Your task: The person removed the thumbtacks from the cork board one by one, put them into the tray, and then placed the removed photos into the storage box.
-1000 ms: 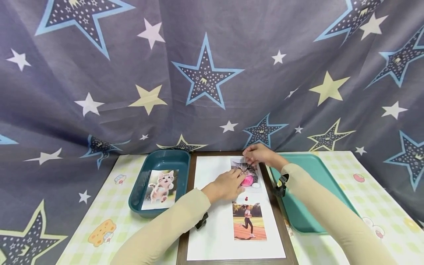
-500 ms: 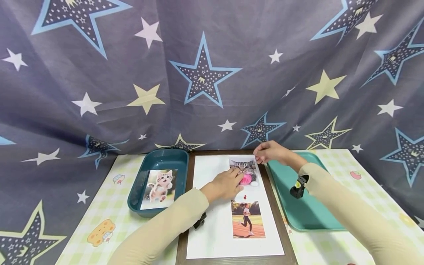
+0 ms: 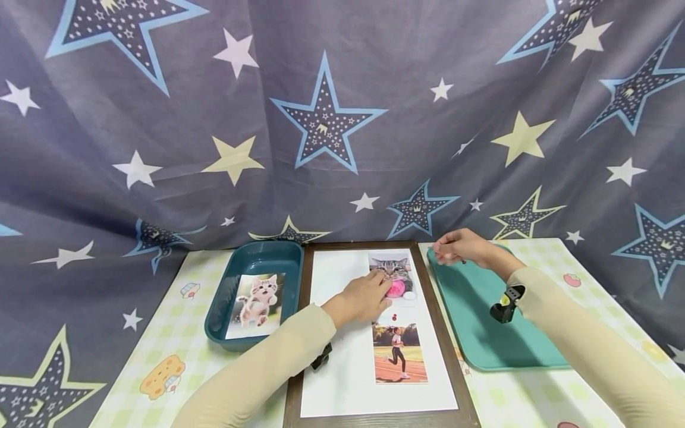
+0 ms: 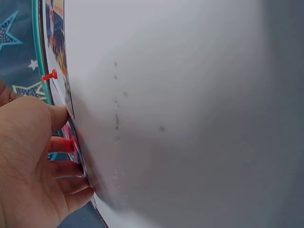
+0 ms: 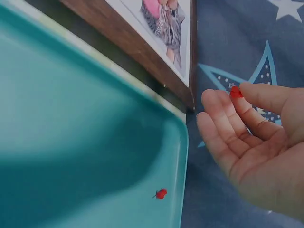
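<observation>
My left hand (image 3: 361, 299) presses its fingers on the grey-cat photo (image 3: 398, 270), which lies on the white framed board (image 3: 342, 380); part of the photo is hidden beneath them. In the left wrist view the thumb of that hand (image 4: 33, 156) lies near a red push pin (image 4: 50, 75) standing in the board. My right hand (image 3: 460, 246) is above the far left corner of the green tray (image 3: 481, 351). Seen from the right wrist, its thumb and index finger pinch a red push pin (image 5: 236, 91). A second red push pin (image 5: 161, 194) lies on the tray.
Below the cat photo, a photo of a runner (image 3: 400, 356) is on the board. To the left, a dark teal bin (image 3: 214, 321) holds a kitten photo (image 3: 259, 306). The board has a brown wooden frame (image 3: 468, 392); a star-patterned curtain (image 3: 299, 196) hangs behind the table.
My right hand has moved right, from the cat photo's upper corner to over the green tray. The left hand stays on the photo.
</observation>
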Tool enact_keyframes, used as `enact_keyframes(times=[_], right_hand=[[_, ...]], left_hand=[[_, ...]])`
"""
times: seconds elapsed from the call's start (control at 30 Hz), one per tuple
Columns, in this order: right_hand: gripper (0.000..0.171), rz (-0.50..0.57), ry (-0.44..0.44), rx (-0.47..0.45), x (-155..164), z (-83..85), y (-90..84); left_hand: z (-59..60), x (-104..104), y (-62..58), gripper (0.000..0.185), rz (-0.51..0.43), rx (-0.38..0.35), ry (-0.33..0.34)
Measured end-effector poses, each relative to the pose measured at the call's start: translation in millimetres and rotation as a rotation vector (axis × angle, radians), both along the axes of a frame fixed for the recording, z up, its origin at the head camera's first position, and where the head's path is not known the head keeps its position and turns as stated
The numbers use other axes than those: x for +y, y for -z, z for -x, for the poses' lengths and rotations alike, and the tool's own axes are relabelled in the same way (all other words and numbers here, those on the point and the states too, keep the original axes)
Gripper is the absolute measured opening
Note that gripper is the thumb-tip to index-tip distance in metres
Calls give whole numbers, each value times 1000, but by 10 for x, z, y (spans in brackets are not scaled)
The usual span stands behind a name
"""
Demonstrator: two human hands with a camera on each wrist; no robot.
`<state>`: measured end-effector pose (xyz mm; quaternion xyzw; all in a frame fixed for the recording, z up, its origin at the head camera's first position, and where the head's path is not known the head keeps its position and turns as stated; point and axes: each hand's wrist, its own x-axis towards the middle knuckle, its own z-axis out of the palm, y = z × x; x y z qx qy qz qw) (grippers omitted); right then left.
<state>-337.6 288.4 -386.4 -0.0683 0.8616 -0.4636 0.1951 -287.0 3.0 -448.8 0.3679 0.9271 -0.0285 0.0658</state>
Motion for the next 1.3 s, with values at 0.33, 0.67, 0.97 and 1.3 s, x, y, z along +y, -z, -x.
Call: enact_keyframes(times=[0.33,0.67,0.97,1.3], right_hand=[[41,-29,23,0,171,-7,92],[35,-99,100,1,341,-21,173],[39,-120,127,3,560,-34,226],[42,-141,184,-27,728,-55,284]], left_hand=[[-16,-5,-22,54,-30,31,11],[-17,-12,-21,51,-46,55,37],[-1,-2,-1,50,-41,72,37],[-1,9,7,49,-28,66,29]])
